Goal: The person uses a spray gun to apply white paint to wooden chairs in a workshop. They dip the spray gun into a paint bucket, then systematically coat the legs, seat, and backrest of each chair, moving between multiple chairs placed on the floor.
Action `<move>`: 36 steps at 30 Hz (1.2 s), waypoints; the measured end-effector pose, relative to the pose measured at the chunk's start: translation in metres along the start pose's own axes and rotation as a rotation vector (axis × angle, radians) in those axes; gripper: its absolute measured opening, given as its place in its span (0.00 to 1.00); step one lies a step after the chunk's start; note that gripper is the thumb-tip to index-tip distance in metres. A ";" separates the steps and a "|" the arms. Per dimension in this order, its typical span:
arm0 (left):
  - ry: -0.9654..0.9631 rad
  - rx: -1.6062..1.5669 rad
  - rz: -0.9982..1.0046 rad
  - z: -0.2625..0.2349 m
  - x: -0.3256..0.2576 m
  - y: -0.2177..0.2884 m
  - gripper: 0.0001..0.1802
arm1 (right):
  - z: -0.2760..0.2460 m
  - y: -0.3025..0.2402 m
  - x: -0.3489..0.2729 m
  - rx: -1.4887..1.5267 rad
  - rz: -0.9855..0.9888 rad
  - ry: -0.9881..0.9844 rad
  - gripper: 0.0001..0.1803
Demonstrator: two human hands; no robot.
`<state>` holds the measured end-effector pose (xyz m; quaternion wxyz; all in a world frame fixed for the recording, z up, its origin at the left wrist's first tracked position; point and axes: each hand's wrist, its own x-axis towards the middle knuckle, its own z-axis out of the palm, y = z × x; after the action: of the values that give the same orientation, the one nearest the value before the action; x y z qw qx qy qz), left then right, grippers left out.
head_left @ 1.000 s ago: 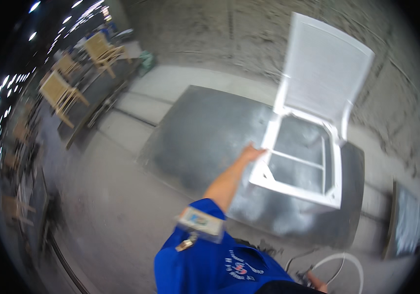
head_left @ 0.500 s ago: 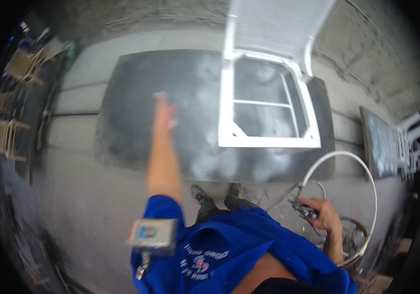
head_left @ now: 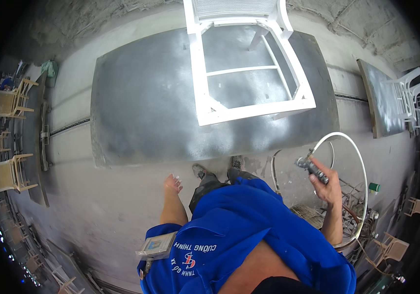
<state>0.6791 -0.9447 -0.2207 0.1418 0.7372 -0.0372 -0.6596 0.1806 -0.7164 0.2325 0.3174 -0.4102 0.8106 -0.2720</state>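
Note:
A spray gun (head_left: 312,170) is gripped in my right hand (head_left: 328,187), at the right of my body. From it a white hose (head_left: 365,183) loops up, over and down past my forearm. My left hand (head_left: 173,184) hangs just short of the dark board's near edge. It is empty, its fingers loosely bent and apart, with something white on the fingertips. A white chair (head_left: 259,113) with an open seat frame stands on the dark grey board (head_left: 141,98), beyond both hands. Its backrest is cut off by the top of the view.
Bare wooden chairs (head_left: 11,172) line the far left. White chairs (head_left: 406,105) stand on another board (head_left: 374,98) at the right. A green can (head_left: 374,187) and a tangle of hoses and metalwork lie behind my right forearm. My shoes (head_left: 200,170) are close to the board's edge.
My left hand has drawn back from over the board toward my body. My right hand still holds the spray gun, a little higher in view. The view has shifted, placing the chair farther up and left.

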 end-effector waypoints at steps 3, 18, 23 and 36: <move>0.067 0.205 0.050 -0.009 0.003 -0.004 0.32 | -0.011 0.002 0.004 -0.057 0.025 0.103 0.31; -0.098 0.160 0.360 -0.104 0.036 0.098 0.17 | 0.075 -0.177 -0.073 -0.339 -0.294 0.150 0.37; -0.054 0.216 0.327 -0.211 0.084 0.063 0.15 | 0.097 -0.257 -0.082 -0.459 -0.442 -0.016 0.37; 0.064 0.515 0.237 -0.345 0.062 -0.063 0.14 | 0.155 -0.337 -0.068 -0.551 -0.581 -0.114 0.39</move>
<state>1.0179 -0.8439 -0.2653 0.0273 0.7599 -0.2849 -0.5837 0.4925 -0.8613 0.3879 0.1496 -0.7065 0.6845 -0.0996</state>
